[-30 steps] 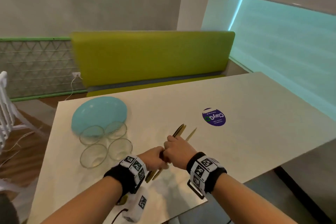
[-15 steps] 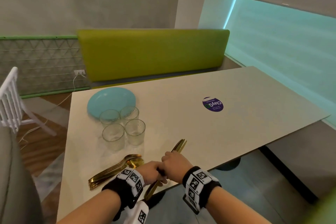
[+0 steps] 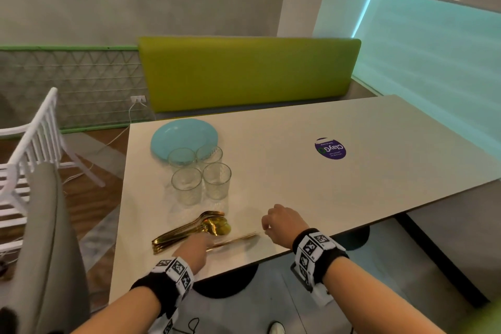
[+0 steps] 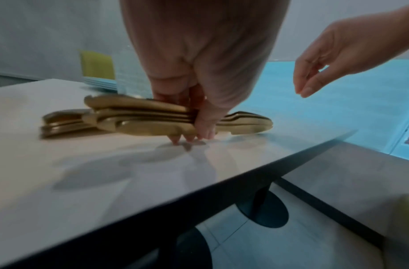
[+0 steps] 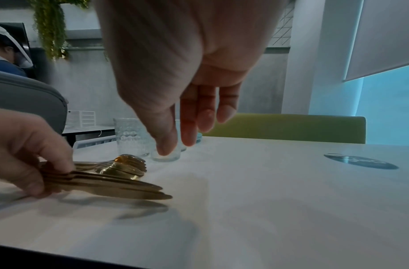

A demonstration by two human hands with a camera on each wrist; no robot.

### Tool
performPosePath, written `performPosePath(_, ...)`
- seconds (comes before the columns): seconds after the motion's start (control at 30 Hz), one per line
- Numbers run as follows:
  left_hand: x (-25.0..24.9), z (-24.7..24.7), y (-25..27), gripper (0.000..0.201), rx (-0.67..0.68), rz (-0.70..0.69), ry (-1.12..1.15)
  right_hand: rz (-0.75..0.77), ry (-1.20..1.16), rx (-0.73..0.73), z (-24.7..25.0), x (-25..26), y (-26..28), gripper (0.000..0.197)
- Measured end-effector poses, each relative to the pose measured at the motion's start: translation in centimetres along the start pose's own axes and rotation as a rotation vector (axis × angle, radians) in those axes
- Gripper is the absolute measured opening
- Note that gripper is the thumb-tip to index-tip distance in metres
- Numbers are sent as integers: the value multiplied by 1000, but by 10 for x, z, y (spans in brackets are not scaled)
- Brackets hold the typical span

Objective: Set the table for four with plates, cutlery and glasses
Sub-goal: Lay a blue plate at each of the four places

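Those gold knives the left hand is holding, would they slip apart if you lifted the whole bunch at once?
Probably. The gold knives look polished and lie loosely stacked, so they could slide against each other. The left hand pinches only their handles, so the blades might fan out. They look stiff, unlikely to bend.

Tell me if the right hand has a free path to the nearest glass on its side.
Probably yes: the right hand holds nothing, and only bare table lies between it and that glass.

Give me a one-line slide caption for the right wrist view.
Left hand grips a bundle of gold metal knives on the white table; right hand hangs empty above.
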State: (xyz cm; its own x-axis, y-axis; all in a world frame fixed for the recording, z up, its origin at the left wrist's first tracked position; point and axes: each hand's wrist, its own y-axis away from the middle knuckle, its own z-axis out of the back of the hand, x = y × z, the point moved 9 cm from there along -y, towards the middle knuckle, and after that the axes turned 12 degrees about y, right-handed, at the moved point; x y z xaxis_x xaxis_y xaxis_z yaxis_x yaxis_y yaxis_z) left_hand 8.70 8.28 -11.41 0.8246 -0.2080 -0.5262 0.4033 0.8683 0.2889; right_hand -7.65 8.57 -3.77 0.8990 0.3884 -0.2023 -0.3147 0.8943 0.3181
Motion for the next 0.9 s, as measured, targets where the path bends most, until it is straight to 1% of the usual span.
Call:
performPosePath(0.07, 10, 4, 6, 53, -22, -1, -45, -18, 5, 11, -1, -1, 1, 27)
performPosePath(0.17, 31, 7, 14, 42, -48, 70, -102, -29, 10, 14, 0, 2, 3, 27)
performPosePath(0.23, 43, 9, 17, 35, -66, 118, -89, -33, 8, 13, 1, 3, 5, 27)
performPosePath(0.3, 47, 9, 20, 35, -38, 134, -97, -38, 4, 15, 2, 4, 6, 27)
performPosePath(0.4, 43, 12, 24, 37, -19, 143, -222, -46, 2, 17, 4, 4, 6, 27)
performPosePath(0.5, 48, 12, 20, 37, 16, 179, -280, -49, -8, 10, 5, 4, 6, 27)
performPosePath(0.57, 49, 15, 18, 37, 26, 222, -269, -43, -12, 13, 5, 3, 5, 28)
performPosePath(0.7, 46, 20, 14, 35, -5, 271, -252, -8, -10, 31, 3, -2, -2, 27)
performPosePath(0.83, 36, 27, 13, 32, -84, 293, -298, 28, -11, 36, 2, -14, -13, 27)
performPosePath(0.9, 29, 34, 13, 33, -106, 303, -286, 37, -10, 31, 4, -24, -18, 27)
